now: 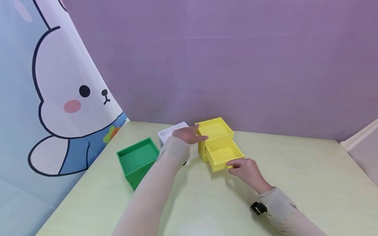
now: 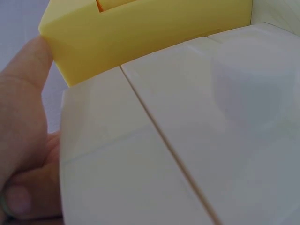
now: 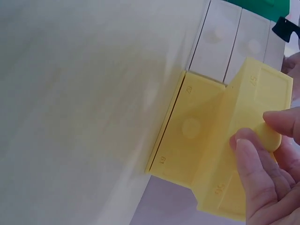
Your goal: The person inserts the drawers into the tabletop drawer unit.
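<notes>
A yellow drawer cabinet (image 1: 217,129) has an open tray top, and one of its drawers (image 1: 224,154) is pulled well out toward the front right. My right hand (image 1: 246,172) pinches the round knob (image 3: 268,136) on that drawer between thumb and fingers. At the cabinet's left top edge, my left hand (image 1: 189,134) grips the rim, thumb toward the front and a finger farther back. In the left wrist view a digit (image 2: 28,63) meets the yellow corner. The visible inside of the drawer shows only yellow. Below it, a shut drawer front (image 3: 187,126) carries its own knob.
A white drawer cabinet (image 1: 168,132) stands left of the yellow one, partly hidden behind my left forearm. Farther left is a green drawer cabinet (image 1: 138,155) with a tray top. The pale table (image 1: 295,170) meets a purple backdrop (image 1: 236,65) behind.
</notes>
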Available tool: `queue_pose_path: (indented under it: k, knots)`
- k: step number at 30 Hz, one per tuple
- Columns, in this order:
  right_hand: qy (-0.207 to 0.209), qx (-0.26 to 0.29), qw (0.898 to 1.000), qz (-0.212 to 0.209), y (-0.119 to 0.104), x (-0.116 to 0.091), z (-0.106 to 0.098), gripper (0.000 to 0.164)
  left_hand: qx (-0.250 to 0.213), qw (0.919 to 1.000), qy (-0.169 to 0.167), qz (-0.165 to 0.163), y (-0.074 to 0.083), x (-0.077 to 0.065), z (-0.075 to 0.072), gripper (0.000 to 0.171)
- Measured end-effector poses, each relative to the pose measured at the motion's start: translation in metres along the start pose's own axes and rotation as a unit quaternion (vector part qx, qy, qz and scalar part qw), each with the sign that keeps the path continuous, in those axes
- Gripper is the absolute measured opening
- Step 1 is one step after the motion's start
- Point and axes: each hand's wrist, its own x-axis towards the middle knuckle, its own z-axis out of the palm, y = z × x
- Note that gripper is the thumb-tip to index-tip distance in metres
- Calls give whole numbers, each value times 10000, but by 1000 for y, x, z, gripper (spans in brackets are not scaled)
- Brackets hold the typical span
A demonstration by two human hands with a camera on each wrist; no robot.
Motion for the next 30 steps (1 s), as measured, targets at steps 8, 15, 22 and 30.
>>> queue_pose_path:
  k: [8, 15, 22, 30]
  knots:
    - [-228, -184, 9996, 20, -4, 1, -1, 15, 36, 10000, 11, 20, -2, -3, 1, 76]
    - [-401, -201, 9990, -12, -3, 2, -1, 16, 117, 9999, -43, 109, -3, -4, 0, 76]
    - [-467, -263, 9986, 23, 0, 9, -4, 16, -26, 10000, -53, 31, -3, -8, 1, 76]
    - [-476, 19, 9988, 146, -1, 15, -1, 17, -144, 9999, 16, 22, -5, -13, 1, 76]
